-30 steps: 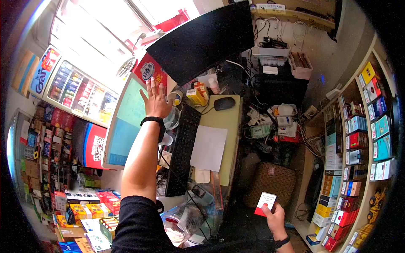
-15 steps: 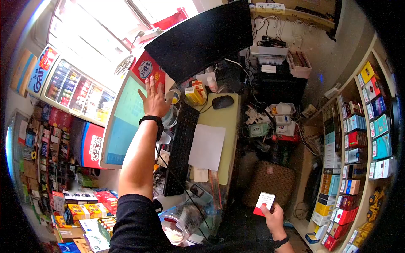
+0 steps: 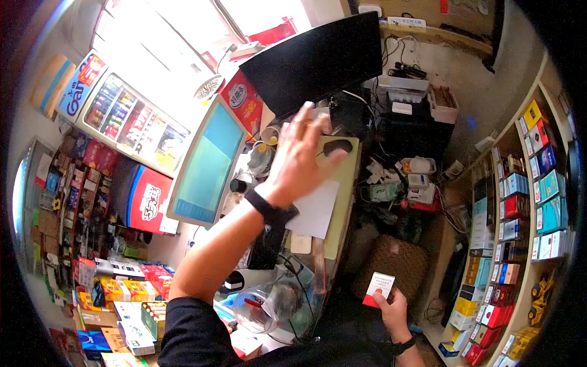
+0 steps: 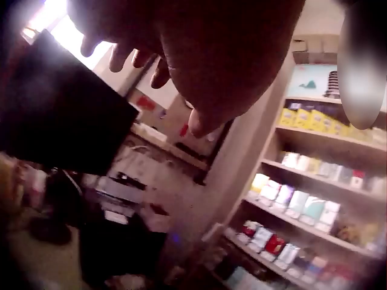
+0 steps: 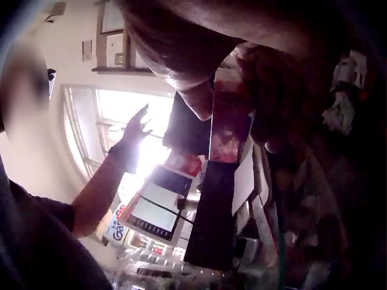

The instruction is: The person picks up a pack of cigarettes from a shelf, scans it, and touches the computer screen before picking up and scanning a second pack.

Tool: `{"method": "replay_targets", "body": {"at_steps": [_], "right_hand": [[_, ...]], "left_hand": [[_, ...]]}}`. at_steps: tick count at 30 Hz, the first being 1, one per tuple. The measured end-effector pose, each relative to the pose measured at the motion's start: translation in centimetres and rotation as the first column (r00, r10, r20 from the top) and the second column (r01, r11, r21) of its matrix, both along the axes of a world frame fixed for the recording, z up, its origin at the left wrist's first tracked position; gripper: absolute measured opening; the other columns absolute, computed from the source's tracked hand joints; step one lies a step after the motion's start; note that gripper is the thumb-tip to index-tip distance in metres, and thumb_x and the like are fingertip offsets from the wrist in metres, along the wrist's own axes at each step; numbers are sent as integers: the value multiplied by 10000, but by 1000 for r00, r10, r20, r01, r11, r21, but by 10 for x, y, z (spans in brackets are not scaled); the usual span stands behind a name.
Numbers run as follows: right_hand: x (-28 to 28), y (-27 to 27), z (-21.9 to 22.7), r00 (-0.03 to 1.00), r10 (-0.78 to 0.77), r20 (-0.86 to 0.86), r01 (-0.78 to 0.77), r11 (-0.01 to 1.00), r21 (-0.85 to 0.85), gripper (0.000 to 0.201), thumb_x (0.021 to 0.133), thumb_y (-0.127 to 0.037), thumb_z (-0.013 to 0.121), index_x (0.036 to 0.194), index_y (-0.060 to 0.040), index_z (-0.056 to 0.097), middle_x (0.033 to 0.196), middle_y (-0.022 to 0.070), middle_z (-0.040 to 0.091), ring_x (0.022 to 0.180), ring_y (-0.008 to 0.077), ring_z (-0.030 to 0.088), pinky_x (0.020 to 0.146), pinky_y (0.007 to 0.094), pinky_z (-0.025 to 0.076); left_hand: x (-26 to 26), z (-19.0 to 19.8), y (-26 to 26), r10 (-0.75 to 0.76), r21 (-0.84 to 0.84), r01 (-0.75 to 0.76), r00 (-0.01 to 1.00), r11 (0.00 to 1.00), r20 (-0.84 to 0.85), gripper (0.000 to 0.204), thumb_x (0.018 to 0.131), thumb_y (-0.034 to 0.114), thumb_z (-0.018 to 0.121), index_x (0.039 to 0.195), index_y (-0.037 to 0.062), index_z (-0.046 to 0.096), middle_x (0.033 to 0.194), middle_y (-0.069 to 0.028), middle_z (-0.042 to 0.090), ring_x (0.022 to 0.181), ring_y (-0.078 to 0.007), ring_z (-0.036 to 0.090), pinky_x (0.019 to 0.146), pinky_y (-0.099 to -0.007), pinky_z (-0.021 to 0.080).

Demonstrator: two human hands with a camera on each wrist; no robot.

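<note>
Held the left hand (image 3: 296,165) in mid-air near the centre of the frame, above the desk, with fingers apart and slightly blurred. Wore a black band (image 3: 262,205) on that wrist, and had a black short sleeve (image 3: 199,333) on the same arm at the bottom. Pinched a small, flat, white-and-red cardboard box (image 3: 379,289) in the right hand (image 3: 394,312), at the lower right of the frame, with the thumb across its front face and the fingers behind. Held the box well apart from the left hand, white part up and red part down, slightly tilted. Had a pale-framed screen with a blue-green display (image 3: 208,165) left of the raised hand, and a wide black monitor (image 3: 318,61) above it at the top centre. Overlapped, with that hand, part of a white sheet of paper (image 3: 318,211) lying on a yellow-green desk mat (image 3: 347,189), just below a dark computer mouse (image 3: 337,145). Had a clear round plastic jar (image 3: 260,312) at the bottom centre, a brown woven seat (image 3: 394,263) above the box, brightly coloured cartons (image 3: 128,290) at the lower left, and pale shelves of small packs (image 3: 529,244) along the right edge.
</note>
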State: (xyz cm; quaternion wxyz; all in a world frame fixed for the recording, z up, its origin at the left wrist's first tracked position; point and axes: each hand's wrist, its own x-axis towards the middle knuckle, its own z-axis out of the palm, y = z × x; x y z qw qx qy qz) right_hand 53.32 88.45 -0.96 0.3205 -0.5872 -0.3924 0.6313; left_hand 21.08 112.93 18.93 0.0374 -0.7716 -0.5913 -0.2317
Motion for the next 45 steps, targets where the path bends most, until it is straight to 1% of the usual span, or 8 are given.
{"method": "replay_targets", "body": {"at_steps": [5,13,17,19,21,23,31,45], "right_hand": [[7,-5,-1,999,48,-1,-48,999,21,405,961,-299,794,1179,25,686,1094,74,743,980,136,676,916,326,535],[25,-17,-16,994,-9,-108,14,999,41,337,966,-226,783,1189,10,691,1120,73,751,1023,158,692,961,336,531],[31,-19,-20,1000,20,21,-22,997,72,357,949,-246,778,1177,17,695,1112,95,761,1010,185,702,961,369,534],[32,-21,-20,999,35,13,-35,999,40,372,952,-236,771,1188,40,689,1118,93,737,995,171,678,941,339,529],[32,-23,-16,999,37,19,-37,999,-5,367,941,-219,772,1183,45,690,1109,100,746,987,168,692,921,343,542],[35,-29,-32,997,40,61,-38,999,-26,351,921,-205,781,1156,42,700,1081,112,761,977,175,711,911,351,551],[25,-40,-39,990,109,93,-93,982,-163,345,914,-218,789,1137,30,699,1066,112,765,963,181,719,901,358,557],[-15,-37,-69,997,42,-59,-53,978,-201,368,932,-189,781,1203,21,649,1106,81,729,992,162,693,897,339,556]], "left_hand": [[57,48,-61,-341,142,329,938,934,69,759,914,400,808,1509,42,502,1604,-309,380,1469,-481,411,1208,-571,336],[70,90,-113,-323,193,291,933,937,160,727,920,399,774,1485,28,506,1537,-292,450,1409,-469,469,1189,-596,349],[82,56,-150,-324,98,310,924,946,202,769,813,324,881,1459,41,574,1472,-215,576,1327,-405,581,1122,-520,460],[85,21,-160,-291,56,286,942,957,167,634,838,343,866,1372,81,645,1205,-115,710,995,-270,699,878,-397,530],[83,-8,-165,-238,-48,241,970,969,52,373,892,370,824,1152,121,728,784,-15,670,690,-199,634,692,-353,472],[80,-39,-165,-240,-45,243,969,969,57,265,907,354,811,1048,141,744,724,2,642,634,-188,611,659,-336,470],[73,-101,-167,-192,-161,212,973,964,131,224,941,360,767,950,139,734,706,-25,635,634,-235,666,598,-363,508],[70,-120,-168,-251,-279,280,959,919,136,357,961,343,734,720,131,577,641,-7,551,569,-202,642,524,-341,495]]}}
